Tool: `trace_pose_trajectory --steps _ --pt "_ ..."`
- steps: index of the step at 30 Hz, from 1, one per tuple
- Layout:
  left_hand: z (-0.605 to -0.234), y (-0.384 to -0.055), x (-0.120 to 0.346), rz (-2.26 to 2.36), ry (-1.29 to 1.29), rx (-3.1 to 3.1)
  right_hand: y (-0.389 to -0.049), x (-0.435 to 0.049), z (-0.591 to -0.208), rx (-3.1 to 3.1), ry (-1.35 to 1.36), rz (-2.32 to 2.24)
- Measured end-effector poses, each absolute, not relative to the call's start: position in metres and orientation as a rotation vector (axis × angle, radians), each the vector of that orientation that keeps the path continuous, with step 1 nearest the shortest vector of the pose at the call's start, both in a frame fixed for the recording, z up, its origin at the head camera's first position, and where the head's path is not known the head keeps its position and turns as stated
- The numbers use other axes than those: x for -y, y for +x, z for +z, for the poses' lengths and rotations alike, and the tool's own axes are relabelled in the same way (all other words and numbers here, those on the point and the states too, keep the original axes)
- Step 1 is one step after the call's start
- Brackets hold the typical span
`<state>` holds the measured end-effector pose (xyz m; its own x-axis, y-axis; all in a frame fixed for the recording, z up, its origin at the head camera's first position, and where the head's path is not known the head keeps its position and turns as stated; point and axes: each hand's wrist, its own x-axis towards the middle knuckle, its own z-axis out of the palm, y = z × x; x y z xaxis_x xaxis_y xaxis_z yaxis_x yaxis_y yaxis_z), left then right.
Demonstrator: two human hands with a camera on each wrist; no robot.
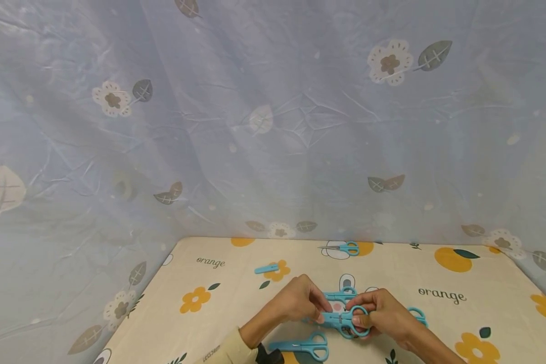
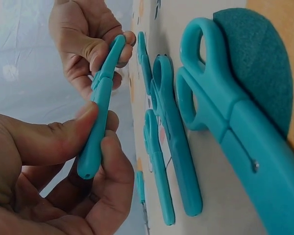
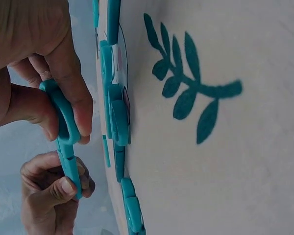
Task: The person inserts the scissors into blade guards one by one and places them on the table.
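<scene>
Both hands hold one pair of turquoise scissors (image 1: 332, 318) above the table, with a matching blade cover over its blades. My left hand (image 1: 300, 301) pinches the covered blade end (image 2: 92, 154) between thumb and fingers. At the other end, my right hand (image 1: 387, 314) grips the finger loops (image 3: 63, 110), its thumb on one side and fingers on the other. Just beyond the hands lies another turquoise pair (image 1: 334, 297). A covered pair (image 1: 296, 346) rests nearer me, below the left hand. Beside the right wrist, the loops of a further pair (image 1: 424, 320) show, partly hidden by the arm.
Toward the back of the table lies a pair of scissors with bare blades (image 1: 344, 247). A loose turquoise cover (image 1: 266, 269) lies to its left. The cream tablecloth (image 1: 236, 283) has printed flowers and oranges, and a pale patterned curtain (image 1: 273, 151) hangs behind it.
</scene>
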<state>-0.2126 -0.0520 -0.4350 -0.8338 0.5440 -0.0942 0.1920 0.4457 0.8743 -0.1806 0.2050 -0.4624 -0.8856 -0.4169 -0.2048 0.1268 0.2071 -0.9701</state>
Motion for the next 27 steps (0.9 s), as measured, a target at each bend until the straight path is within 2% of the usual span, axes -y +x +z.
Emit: trace_pose_trajectory --steps 7,16,27 --pt "-0.437 -0.213 0.054 1.395 0.547 -2.297 -0.179 -0.199 -0.463 -2.180 -0.309 -1.707" --pt "-0.435 -0.211 0.052 1.377 0.587 -2.345 -0.182 -0.199 -0.462 -2.088 -0.275 -1.723" --pt "-0.436 -0.214 0.051 1.368 0.543 -2.352 -0.182 -0.192 -0.458 -2.257 -0.252 -1.681"
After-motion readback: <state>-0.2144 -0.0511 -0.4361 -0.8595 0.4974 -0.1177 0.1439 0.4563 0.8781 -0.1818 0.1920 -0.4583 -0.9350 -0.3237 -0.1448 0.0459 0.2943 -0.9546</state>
